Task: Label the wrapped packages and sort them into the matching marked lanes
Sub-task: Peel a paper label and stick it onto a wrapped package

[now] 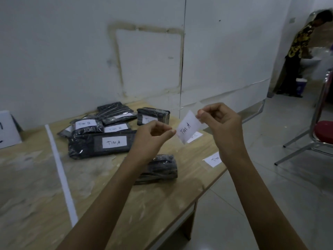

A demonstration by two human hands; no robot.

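My left hand pinches the label at seven o'clock, my right hand at one o'clock; I'd hold it taut, then smooth it centred onto the bare package.

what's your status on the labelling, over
Left hand and right hand pinch white paper label marked TIM A. Black plastic-wrapped package, no label showing, on wooden table. Nothing blocking.
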